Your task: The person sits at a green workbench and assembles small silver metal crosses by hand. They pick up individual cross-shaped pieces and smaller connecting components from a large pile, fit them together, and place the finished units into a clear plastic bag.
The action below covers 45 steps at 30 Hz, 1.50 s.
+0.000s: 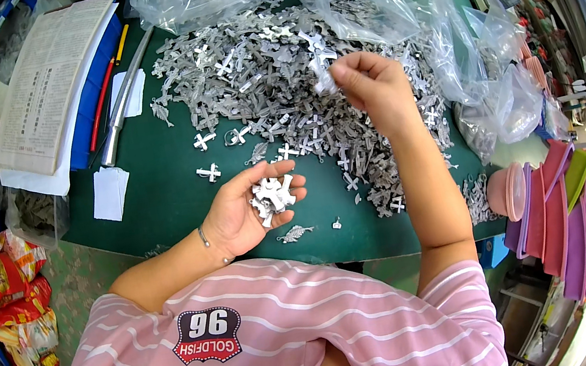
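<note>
My left hand (235, 215) is turned palm up near the front of the green table, its fingers curled round a small handful of silver cross pendants (273, 195). Over the big heap of silver metal charms (250, 59), my right hand (373, 86) is closed in a pinch on a silver charm (323, 78), which looks like a cross; its outline blends into the pile. A few loose crosses (209, 172) lie left of the heap. Close to my left hand rests a fishbone-shaped charm (295, 234), with a tiny metal piece (336, 223) to its right.
Clear plastic bags (365, 7) lie over the heap's far side and right edge. At left are a metal rod (119, 111), a red pencil (103, 106), white cards (111, 194) and a printed sheet (51, 83) on a blue bin. Pink tubs (507, 193) stand at right.
</note>
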Each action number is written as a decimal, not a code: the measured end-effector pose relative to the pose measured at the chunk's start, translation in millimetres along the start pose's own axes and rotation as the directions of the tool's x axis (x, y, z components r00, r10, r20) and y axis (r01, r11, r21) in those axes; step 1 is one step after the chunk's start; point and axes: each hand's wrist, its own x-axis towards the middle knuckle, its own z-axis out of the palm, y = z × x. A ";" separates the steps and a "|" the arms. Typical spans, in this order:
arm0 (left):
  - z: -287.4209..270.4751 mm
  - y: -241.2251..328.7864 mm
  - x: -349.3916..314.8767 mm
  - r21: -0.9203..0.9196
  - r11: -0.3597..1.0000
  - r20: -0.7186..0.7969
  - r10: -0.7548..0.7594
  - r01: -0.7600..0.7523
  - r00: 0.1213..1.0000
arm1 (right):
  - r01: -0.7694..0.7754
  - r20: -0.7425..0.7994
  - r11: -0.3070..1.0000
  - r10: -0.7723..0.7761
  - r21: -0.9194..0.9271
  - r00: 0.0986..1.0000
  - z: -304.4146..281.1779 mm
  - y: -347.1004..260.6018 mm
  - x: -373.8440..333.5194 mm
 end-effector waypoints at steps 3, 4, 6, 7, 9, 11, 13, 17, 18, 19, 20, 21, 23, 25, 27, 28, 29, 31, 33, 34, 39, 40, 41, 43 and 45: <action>6.6 1.3 -0.6 -0.048 0.999 -0.022 0.005 -0.006 1.000 | 0.303 0.391 0.931 -0.207 -0.203 0.897 14.3 -2.5 -14.0; 6.9 1.4 -1.0 -0.063 0.998 -0.026 0.006 -0.008 1.000 | 0.387 0.576 0.877 -0.167 -0.284 0.800 15.8 -6.5 -14.5; 2.9 0.4 -0.6 -0.074 0.997 -0.002 -0.009 0.009 1.000 | 0.477 0.460 0.768 -0.269 -0.428 0.846 11.5 -5.3 -2.9; -5.8 -1.3 0.8 -0.071 0.997 0.019 -0.016 0.017 1.000 | 0.483 0.322 0.696 -0.362 -0.531 0.875 7.2 0.2 10.5; -5.5 -2.7 -1.0 -0.045 0.999 -0.013 -0.014 0.013 1.000 | 0.414 0.106 0.602 -0.479 -0.683 0.871 3.9 13.4 38.4; -2.6 -3.3 -2.3 0.010 1.000 0.010 -0.008 0.008 1.000 | 0.287 -0.061 0.560 -0.521 -0.777 0.852 1.5 25.6 57.2; -2.1 -2.8 -3.2 0.046 0.999 0.020 0.005 -0.006 1.000 | 0.263 -0.063 0.557 -0.498 -0.788 0.865 1.6 32.3 65.6; -3.4 -1.8 -4.8 0.047 0.999 0.020 0.017 -0.018 1.000 | 0.327 -0.036 0.466 -0.617 -0.822 0.786 -3.4 38.8 73.3; -4.5 -1.2 -4.6 0.037 0.999 0.020 0.021 -0.021 1.000 | 0.264 -0.143 0.703 -0.462 -0.661 0.875 -2.8 35.9 72.3; -4.5 -1.3 -4.6 0.037 0.999 0.017 0.020 -0.021 1.000 | 0.155 -0.206 0.879 -0.271 -0.451 0.940 -2.7 28.8 66.1; -4.0 -0.9 -4.7 0.037 0.999 0.014 0.019 -0.020 1.000 | 0.016 -0.217 0.978 -0.063 -0.210 0.974 -2.5 20.4 58.7; -3.6 -1.3 -4.5 0.037 0.999 0.012 0.017 -0.018 1.000 | -0.043 -0.172 0.999 0.045 0.012 0.984 -1.4 9.8 48.9; -4.4 -2.7 -3.7 0.039 0.999 0.013 0.010 -0.011 1.000 | -0.108 -0.096 0.985 0.121 0.135 0.988 -5.8 6.5 39.1; -4.4 -3.5 -2.5 0.029 1.000 0.023 0.004 -0.005 1.000 | -0.141 -0.022 0.963 0.150 0.230 0.988 -11.3 7.5 31.9; -4.1 -3.6 -1.1 0.006 1.000 0.039 0.003 -0.003 0.999 | -0.064 -0.019 0.990 0.066 0.128 0.998 -4.6 3.2 15.2; -1.8 -2.5 -1.2 -0.004 1.000 0.006 -0.004 0.004 1.000 | -0.023 -0.010 0.997 0.024 0.080 1.000 2.2 1.8 5.8; 2.9 -0.8 -2.1 -0.014 1.000 -0.028 -0.011 0.010 1.000 | 0.010 0.039 1.000 -0.010 -0.013 0.999 11.4 1.8 -3.6; 6.3 0.6 -1.6 -0.030 0.999 -0.025 -0.011 0.010 1.000 | 0.257 0.281 0.948 -0.199 -0.189 0.939 26.9 3.7 -23.4; 2.5 0.6 -1.4 -0.056 0.998 0.042 0.016 -0.014 0.999 | 0.424 0.509 0.876 -0.263 -0.230 0.820 32.2 3.5 -30.7; 0.3 0.1 -1.2 -0.066 0.998 0.020 0.007 -0.005 1.000 | 0.442 0.584 0.858 -0.223 -0.263 0.781 32.8 -2.2 -31.8; 0.0 -2.6 -3.8 -0.035 0.999 -0.031 -0.007 0.006 0.999 | 0.348 -0.002 0.511 -0.565 -0.786 0.825 -16.2 21.5 23.4; 0.9 -3.1 -4.4 -0.011 1.000 -0.035 -0.003 0.003 0.999 | 0.224 -0.064 0.463 -0.528 -0.858 0.847 -25.8 24.7 30.6; 0.8 -3.2 -4.5 -0.005 1.000 -0.012 -0.006 0.006 1.000 | 0.128 -0.108 0.454 -0.458 -0.882 0.882 -35.2 30.6 39.2; -1.4 -2.9 -4.2 0.005 1.000 0.023 -0.002 0.002 1.000 | 0.046 -0.127 0.402 -0.393 -0.914 0.911 -32.3 28.6 45.6; -1.5 -2.7 -3.9 0.019 1.000 0.018 0.010 -0.011 1.000 | -0.047 -0.151 0.314 -0.314 -0.948 0.937 -26.8 28.3 51.8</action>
